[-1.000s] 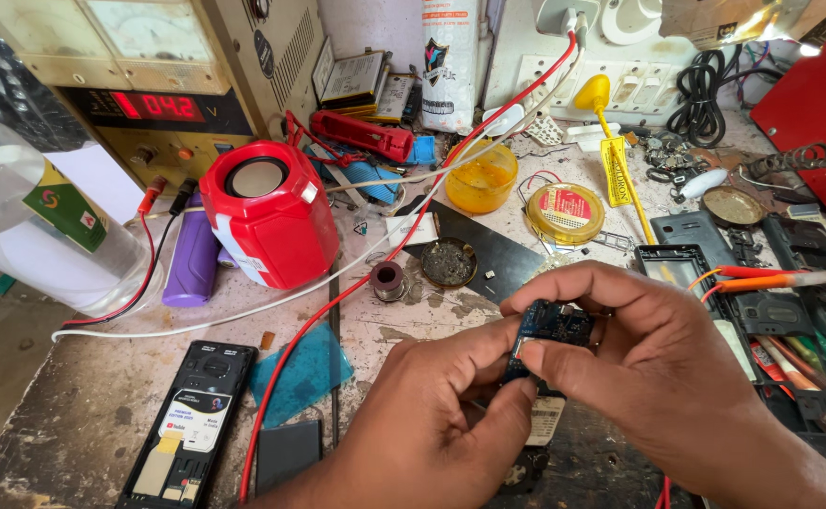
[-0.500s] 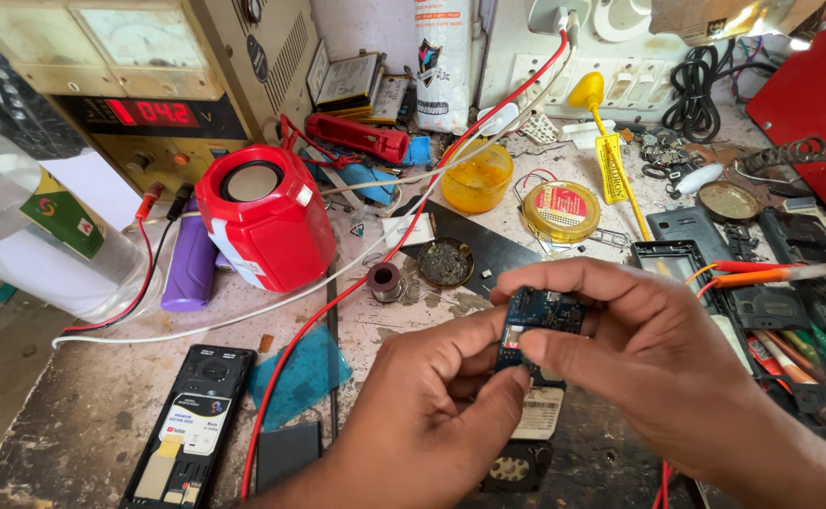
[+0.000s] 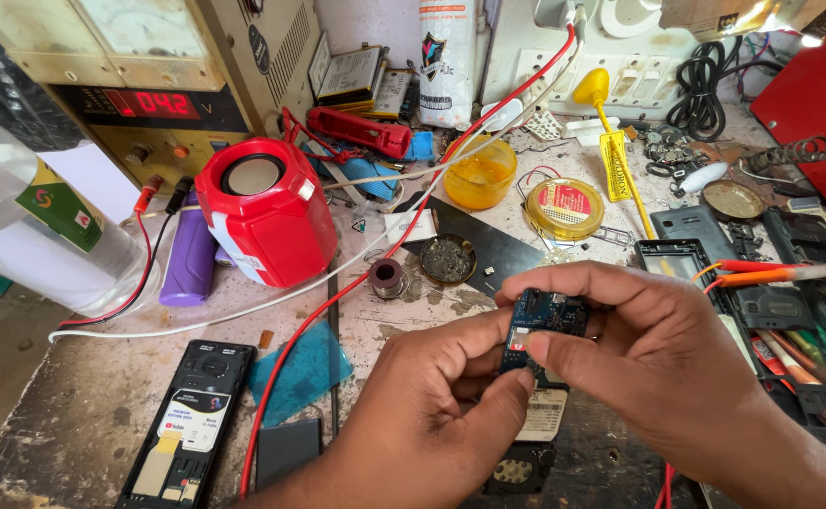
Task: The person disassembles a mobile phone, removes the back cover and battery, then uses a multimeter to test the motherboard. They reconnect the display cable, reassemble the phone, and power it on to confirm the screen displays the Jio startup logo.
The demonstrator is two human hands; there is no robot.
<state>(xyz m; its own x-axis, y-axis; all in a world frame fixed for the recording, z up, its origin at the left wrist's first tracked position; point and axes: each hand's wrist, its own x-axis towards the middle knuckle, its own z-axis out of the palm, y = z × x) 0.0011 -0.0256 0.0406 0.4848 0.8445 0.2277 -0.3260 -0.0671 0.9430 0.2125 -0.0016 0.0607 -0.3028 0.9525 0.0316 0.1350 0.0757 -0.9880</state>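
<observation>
Currently pinched between both hands, left hand (image 3: pixel 432 415) and right hand (image 3: pixel 658 377), fingers closed on edges of small blue circuit board (image 3: pixel 543 325), held above worktop (image 3: pixel 73 415) front edge. Likely light, stiff, fragile; best gripped by edges, off components. Yellow bowl (image 3: pixel 482 174) toward back: amber contents. Round tin (image 3: pixel 447 259) mid-worktop: dark residue.

Glossy red plastic speaker (image 3: pixel 267 212), matt blue circuit board (image 3: pixel 545 320), rough stained workbench (image 3: pixel 83 396), translucent yellow plastic tub (image 3: pixel 481 174)
</observation>
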